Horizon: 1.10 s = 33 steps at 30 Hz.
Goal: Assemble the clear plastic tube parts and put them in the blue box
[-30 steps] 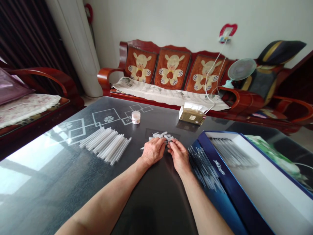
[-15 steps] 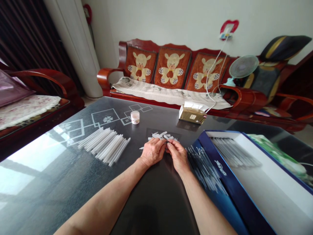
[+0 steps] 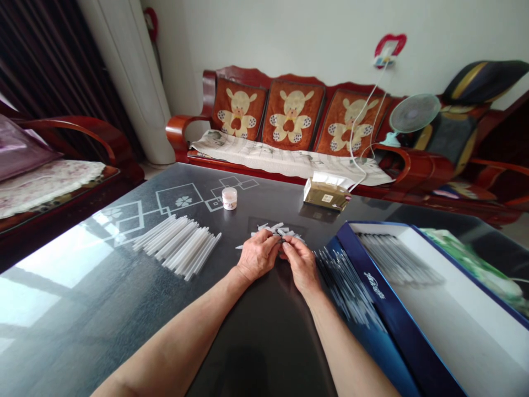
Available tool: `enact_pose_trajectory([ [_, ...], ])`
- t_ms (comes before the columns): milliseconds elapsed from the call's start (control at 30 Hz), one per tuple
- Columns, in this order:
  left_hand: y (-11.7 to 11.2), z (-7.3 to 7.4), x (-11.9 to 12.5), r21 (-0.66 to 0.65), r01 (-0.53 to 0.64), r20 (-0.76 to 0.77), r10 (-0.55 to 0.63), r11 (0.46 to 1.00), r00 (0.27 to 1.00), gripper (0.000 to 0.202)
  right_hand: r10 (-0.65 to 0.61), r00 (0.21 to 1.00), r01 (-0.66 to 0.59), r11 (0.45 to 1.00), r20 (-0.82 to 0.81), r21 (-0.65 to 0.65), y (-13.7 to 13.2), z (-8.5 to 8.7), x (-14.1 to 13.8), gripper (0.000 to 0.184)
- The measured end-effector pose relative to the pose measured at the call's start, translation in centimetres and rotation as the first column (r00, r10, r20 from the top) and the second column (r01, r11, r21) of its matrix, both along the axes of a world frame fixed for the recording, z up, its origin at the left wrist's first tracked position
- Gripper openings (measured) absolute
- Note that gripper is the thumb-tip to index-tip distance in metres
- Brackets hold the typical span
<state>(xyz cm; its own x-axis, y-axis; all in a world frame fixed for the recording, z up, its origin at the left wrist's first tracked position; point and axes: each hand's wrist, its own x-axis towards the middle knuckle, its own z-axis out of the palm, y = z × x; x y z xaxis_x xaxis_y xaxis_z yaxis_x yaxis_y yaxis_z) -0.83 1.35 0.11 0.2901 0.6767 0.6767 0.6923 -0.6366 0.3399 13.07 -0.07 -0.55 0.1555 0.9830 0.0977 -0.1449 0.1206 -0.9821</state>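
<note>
Bare, tapering forearms (image 3: 184,328) are seen at seven and five o'clock; the left grip (image 3: 259,256) and right grip (image 3: 301,266) are likewise uncovered.

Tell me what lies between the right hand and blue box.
A pile of thin dark sticks lies between the right hand and the blue box, in the head view.

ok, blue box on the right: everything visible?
The blue box is open-topped, cardboard-looking, dark blue outside and white inside, with pale lettering on its left wall. It lies angled on the dark table, right of the right hand, its near end out of frame. Inside, toward the far end, slim greyish rods lie side by side. Thin dark rods lie along its outer left side; contact is unclear. Neither hand touches it.
</note>
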Motion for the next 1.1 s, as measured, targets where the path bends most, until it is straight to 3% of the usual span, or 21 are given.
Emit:
enact_pose_trajectory([
  [267,0.0,0.7,-0.1,0.113,-0.054,-0.142,0.07,0.992,0.987,0.027,-0.044,0.998,0.045,0.999,0.05,-0.015,0.1,-0.1,-0.2,0.032],
  [400,-0.4,1.3,-0.1,0.103,-0.017,-0.192,0.037,0.995,0.981,0.029,-0.086,0.977,0.087,0.996,0.195,0.003,-0.4,0.6,-0.2,0.033],
  [533,-0.4,1.1,-0.1,0.089,-0.006,-0.176,0.022,0.996,0.984,0.029,-0.104,0.951,0.114,0.993,0.292,-0.02,-0.5,0.8,-0.2,0.041],
  [800,-0.3,0.9,-0.1,0.077,-0.01,-0.166,0.023,0.997,0.986,0.029,-0.073,0.966,0.074,0.997,0.247,0.004,-0.5,0.8,-0.1,0.025],
  [1100,-0.3,1.1,-0.1,0.061,0.002,-0.183,0.01,0.998,0.983,0.027,-0.106,0.947,0.12,0.992,0.302,-0.027,-0.6,1.0,-0.5,0.039],
])
